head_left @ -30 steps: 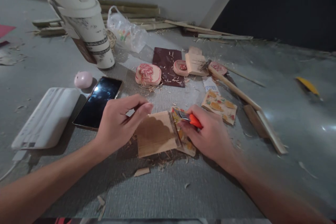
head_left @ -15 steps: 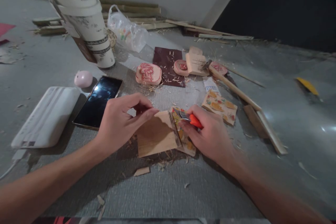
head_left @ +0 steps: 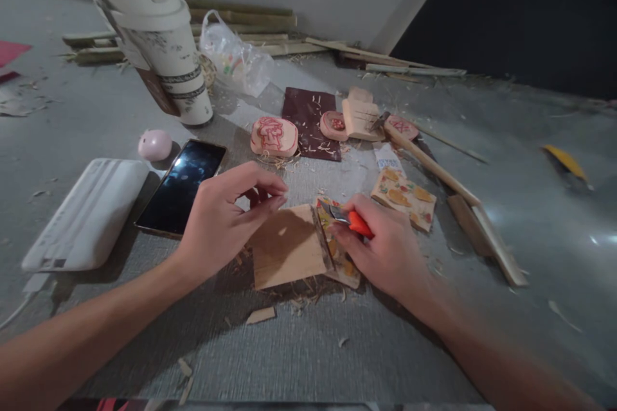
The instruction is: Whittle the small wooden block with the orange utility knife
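Note:
In my right hand is a small knife with an orange-red handle and a metal blade, its tip pointing left. The blade is over the right edge of a flat wooden board and a painted wooden piece partly beneath it. My left hand hovers at the board's upper left corner, thumb and forefinger slightly apart with nothing visible between them. A pale speck, perhaps a wood chip, shows over the board below those fingers. Another painted piece lies beyond my right hand.
To the left are a phone, a white power bank, a pink case and a tall cup. Carved, red-marked blocks and a long-handled tool lie ahead. Bamboo strips line the wall; shavings are scattered around.
My left thumb and forefinger have parted and lifted slightly off the board's corner. A pale speck now shows over the board. My right hand and the knife have barely moved.

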A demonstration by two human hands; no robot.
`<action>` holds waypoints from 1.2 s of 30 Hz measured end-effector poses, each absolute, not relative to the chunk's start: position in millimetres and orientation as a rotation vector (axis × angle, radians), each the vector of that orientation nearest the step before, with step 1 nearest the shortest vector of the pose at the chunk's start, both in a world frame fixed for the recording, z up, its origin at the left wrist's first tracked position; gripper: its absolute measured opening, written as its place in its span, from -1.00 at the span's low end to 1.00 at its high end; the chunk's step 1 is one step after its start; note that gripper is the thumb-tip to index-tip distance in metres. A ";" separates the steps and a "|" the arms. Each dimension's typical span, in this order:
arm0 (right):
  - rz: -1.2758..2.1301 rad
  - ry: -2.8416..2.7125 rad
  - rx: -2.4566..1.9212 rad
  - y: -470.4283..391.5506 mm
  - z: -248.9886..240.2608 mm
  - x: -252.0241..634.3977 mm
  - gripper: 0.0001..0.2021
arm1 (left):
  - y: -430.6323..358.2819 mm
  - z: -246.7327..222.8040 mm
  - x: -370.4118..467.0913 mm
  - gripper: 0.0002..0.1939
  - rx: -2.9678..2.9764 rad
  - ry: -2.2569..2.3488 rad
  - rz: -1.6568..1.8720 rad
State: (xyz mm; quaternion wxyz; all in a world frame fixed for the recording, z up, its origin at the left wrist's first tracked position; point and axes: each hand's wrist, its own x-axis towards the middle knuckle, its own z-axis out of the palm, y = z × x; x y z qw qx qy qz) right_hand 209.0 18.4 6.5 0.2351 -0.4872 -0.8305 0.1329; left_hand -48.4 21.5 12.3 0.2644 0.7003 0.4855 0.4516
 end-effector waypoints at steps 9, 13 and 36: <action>0.362 -2.285 -1.340 17.7 8.0 209.3 -0.73 | 23.9 7.2 -48.8 -0.88 1.840 1.298 1.249; 0.357 -2.282 -1.351 17.2 7.6 209.9 -0.74 | 24.4 7.0 -48.3 -0.90 1.837 1.311 1.229; 0.351 -2.287 -1.368 17.7 7.2 208.6 -0.73 | 22.7 13.3 -47.0 -0.90 1.904 1.311 1.142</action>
